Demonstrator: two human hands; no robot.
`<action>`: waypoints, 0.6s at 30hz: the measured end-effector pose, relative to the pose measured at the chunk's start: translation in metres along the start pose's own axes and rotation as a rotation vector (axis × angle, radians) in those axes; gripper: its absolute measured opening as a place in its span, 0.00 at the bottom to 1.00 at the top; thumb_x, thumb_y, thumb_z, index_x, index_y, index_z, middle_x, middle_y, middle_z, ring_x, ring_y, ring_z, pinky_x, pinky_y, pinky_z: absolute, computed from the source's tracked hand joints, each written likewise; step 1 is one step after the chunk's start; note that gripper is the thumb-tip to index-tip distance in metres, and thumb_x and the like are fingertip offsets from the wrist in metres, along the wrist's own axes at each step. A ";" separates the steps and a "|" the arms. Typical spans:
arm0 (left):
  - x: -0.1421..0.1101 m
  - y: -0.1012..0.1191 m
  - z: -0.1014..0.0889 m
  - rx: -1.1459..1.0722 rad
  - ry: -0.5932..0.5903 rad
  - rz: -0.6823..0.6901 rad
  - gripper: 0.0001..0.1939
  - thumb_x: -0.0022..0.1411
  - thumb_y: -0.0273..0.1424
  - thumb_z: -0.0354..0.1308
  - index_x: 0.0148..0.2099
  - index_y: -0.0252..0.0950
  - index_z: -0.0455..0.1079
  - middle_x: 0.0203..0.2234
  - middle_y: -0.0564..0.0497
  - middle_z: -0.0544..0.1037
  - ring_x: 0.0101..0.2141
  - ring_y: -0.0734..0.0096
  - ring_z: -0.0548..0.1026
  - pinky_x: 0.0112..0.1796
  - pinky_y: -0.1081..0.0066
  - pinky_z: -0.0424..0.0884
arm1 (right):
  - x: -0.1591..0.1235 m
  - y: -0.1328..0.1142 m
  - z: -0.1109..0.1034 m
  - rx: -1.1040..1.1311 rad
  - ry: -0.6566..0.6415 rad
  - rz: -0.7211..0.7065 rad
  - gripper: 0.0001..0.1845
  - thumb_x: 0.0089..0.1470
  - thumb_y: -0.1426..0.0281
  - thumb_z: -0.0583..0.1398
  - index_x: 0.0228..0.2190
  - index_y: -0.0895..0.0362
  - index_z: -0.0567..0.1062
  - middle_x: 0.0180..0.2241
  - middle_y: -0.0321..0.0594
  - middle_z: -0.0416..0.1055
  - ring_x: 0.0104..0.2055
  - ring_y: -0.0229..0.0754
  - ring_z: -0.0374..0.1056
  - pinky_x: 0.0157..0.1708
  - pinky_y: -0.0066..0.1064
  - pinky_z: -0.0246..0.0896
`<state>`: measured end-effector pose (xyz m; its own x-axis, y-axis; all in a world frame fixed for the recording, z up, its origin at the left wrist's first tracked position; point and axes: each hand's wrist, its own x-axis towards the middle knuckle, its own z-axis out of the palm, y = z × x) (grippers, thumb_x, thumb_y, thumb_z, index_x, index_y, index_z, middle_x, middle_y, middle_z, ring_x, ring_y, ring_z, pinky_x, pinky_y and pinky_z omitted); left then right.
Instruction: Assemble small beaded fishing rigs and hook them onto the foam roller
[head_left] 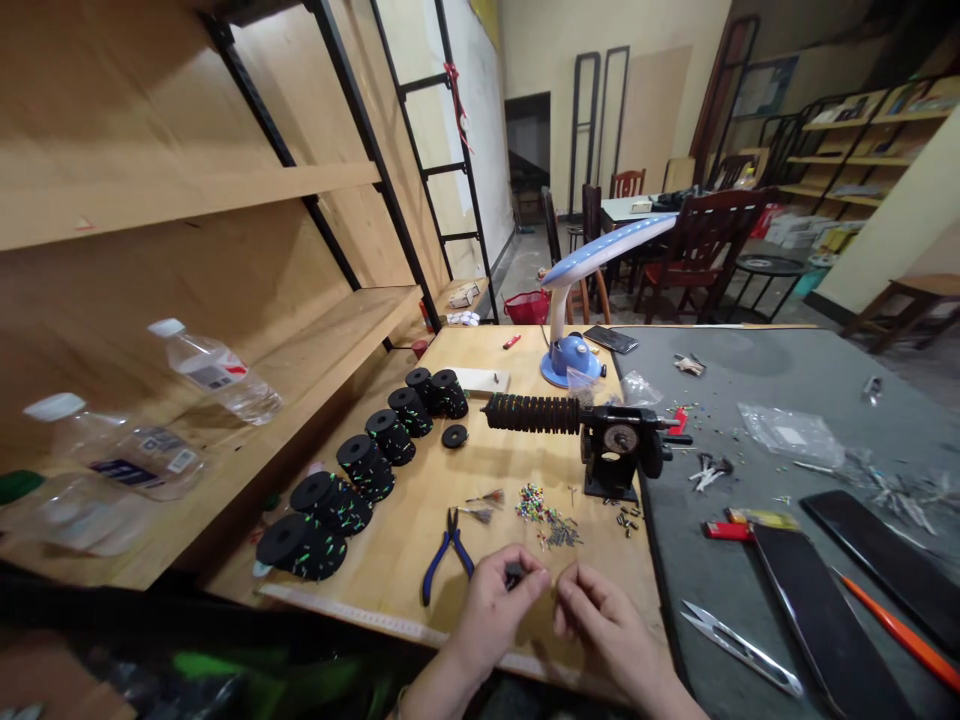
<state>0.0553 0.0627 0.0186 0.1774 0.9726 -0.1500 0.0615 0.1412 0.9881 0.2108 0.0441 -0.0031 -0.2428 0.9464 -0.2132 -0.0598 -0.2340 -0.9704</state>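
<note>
My left hand (501, 598) and my right hand (596, 612) are close together above the table's front edge, fingertips pinched and facing each other. Whatever they hold is too small to make out; a dark bit shows behind my left thumb. Blue-handled pliers (448, 553) lie spread beside my left hand, one handle partly behind it. Beyond the hands are a pile of colourful beads (532, 503), small dark metal pieces (564, 532) and two small feathery tufts (487, 497). Further back stands a black hand-cranked winder (616, 450) with a row of black foam discs (534, 413) on its shaft.
Stacks of black foam discs (365, 466) line the table's left side. A blue lamp (570, 358) stands at the back. On the grey mat (720, 400) lie thread snips (739, 645), a phone (821, 610), a red lighter (727, 531) and an orange tool (900, 632). Shelves with bottles (217, 372) flank the left.
</note>
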 end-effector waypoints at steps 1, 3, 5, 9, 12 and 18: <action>0.000 0.001 -0.001 0.010 0.004 0.007 0.12 0.55 0.37 0.61 0.28 0.33 0.68 0.21 0.55 0.69 0.26 0.73 0.65 0.30 0.74 0.61 | 0.001 0.000 -0.002 0.018 -0.011 0.004 0.28 0.50 0.43 0.56 0.25 0.56 0.69 0.20 0.36 0.69 0.23 0.38 0.63 0.23 0.27 0.54; -0.001 0.003 -0.002 0.020 0.001 0.026 0.12 0.56 0.37 0.60 0.28 0.33 0.68 0.21 0.54 0.70 0.25 0.72 0.66 0.29 0.74 0.62 | 0.002 -0.002 -0.005 0.075 -0.019 0.009 0.29 0.49 0.42 0.56 0.30 0.56 0.72 0.25 0.40 0.72 0.29 0.42 0.67 0.23 0.27 0.57; -0.003 0.005 -0.002 0.043 -0.006 0.057 0.12 0.57 0.37 0.59 0.29 0.34 0.68 0.21 0.54 0.71 0.26 0.72 0.67 0.29 0.74 0.63 | 0.003 -0.009 -0.006 0.122 -0.002 -0.002 0.29 0.48 0.43 0.58 0.35 0.56 0.73 0.30 0.42 0.73 0.34 0.45 0.69 0.25 0.28 0.62; -0.007 0.008 0.001 0.105 -0.008 0.126 0.12 0.60 0.37 0.57 0.29 0.34 0.67 0.22 0.52 0.72 0.26 0.70 0.69 0.30 0.74 0.64 | 0.004 -0.023 -0.003 0.111 -0.028 -0.063 0.28 0.49 0.47 0.61 0.40 0.57 0.72 0.29 0.40 0.72 0.32 0.43 0.68 0.30 0.31 0.64; -0.009 0.009 0.004 0.133 0.024 0.157 0.12 0.61 0.37 0.55 0.29 0.35 0.67 0.22 0.52 0.71 0.26 0.69 0.70 0.30 0.74 0.65 | 0.004 -0.023 0.003 0.046 -0.056 -0.090 0.24 0.51 0.50 0.60 0.38 0.58 0.70 0.22 0.34 0.68 0.24 0.37 0.63 0.26 0.28 0.59; -0.008 0.001 0.002 0.189 0.088 0.190 0.12 0.60 0.37 0.55 0.29 0.35 0.67 0.23 0.53 0.70 0.27 0.69 0.69 0.30 0.75 0.65 | 0.007 -0.008 0.009 -0.118 0.001 -0.133 0.16 0.53 0.57 0.58 0.26 0.56 0.67 0.17 0.28 0.58 0.20 0.34 0.55 0.22 0.26 0.49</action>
<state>0.0560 0.0543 0.0212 0.1180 0.9918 0.0488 0.2194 -0.0739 0.9728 0.2006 0.0504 0.0045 -0.2395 0.9674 -0.0822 0.0227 -0.0790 -0.9966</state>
